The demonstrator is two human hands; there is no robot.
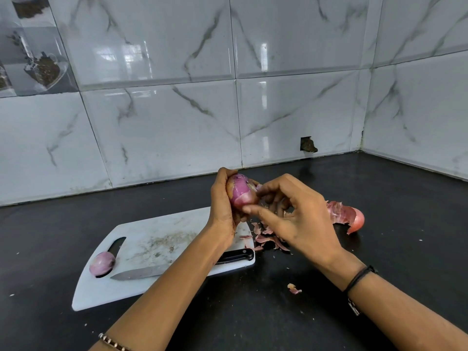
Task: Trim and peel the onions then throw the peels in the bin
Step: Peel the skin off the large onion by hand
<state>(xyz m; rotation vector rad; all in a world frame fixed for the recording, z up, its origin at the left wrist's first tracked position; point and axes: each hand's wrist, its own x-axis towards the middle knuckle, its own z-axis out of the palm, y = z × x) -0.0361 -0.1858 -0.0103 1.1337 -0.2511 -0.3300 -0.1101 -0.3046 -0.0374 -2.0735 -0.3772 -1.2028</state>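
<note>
– Step in hand?
– Peeling. Left hand is wrapped round a red onion, held up over the far end of the cutting board. Right hand is in against it, fingertips nipping at the onion's right end. Hands together, both on that one onion.
– How far gone?
– Purple flesh shows on most of it, with a dry patch left by the left palm. My guess is it's nearly done.
– Next move?
– Probably strip the last skin and set the onion down on the board. Then gather the scraps. No bin in sight, so that means carrying them off.
– Counts?
– Onions: two for sure, the held one and a peeled onion at the board's near-left end, by the handle slot. Kitchen knife: one, flat on the board, nobody touching it. Board: one.
– Peels?
– One peel heap on the worktop just off the board's right edge. One big skin curl further right; can't tell if it's hollow. One stray scrap nearer me.
</note>
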